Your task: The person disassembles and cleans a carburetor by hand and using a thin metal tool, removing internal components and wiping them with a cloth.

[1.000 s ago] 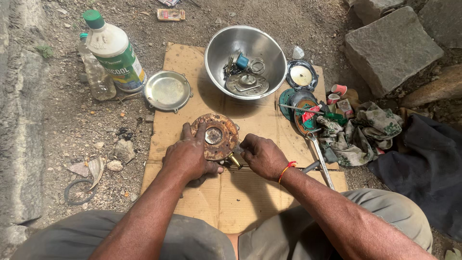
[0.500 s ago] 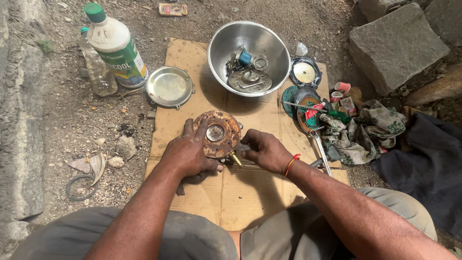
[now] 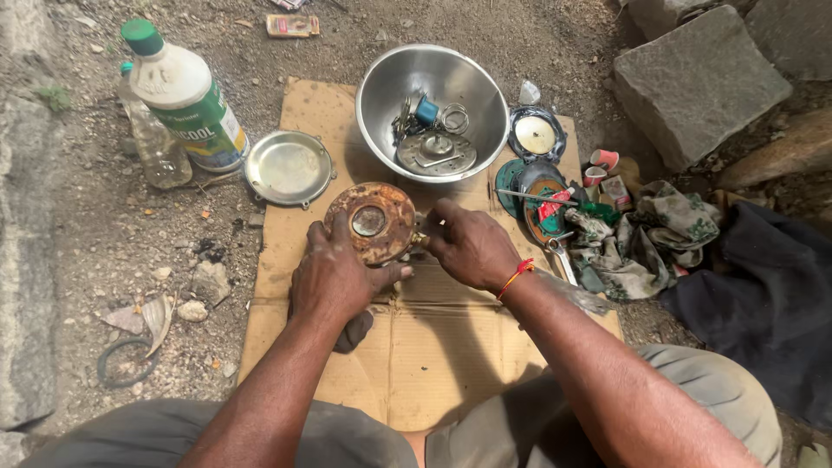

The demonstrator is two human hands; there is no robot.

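Bare gravelly ground is seen all round, with a flattened sheet of brown cardboard (image 3: 433,364) laid on it as the work surface. On that sheet, a rusty round metal housing with a hole at its centre (image 3: 371,221) is gripped by the left hand (image 3: 334,277), whose fingers are wrapped along its near and left edge. A small brass fitting (image 3: 419,237) on the housing's right side is pinched by the right hand (image 3: 472,247), which is closed narrowly about it; whether a tool is also held cannot be told.

Compared with half a second ago, the housing is found in the same spot and both hands are kept in the same grips; only a slight shift of the right fingers at the fitting is noticed, so the work at that fitting is judged as continuing, not finished.

Beyond the hands, a shiny steel bowl holding loose metal parts (image 3: 432,111) is seen. Left of it, a shallow round metal lid (image 3: 288,167) and a white plastic bottle with a green cap (image 3: 186,95) are placed. To the right of the right hand, crumpled patterned rags (image 3: 659,230) are heaped.
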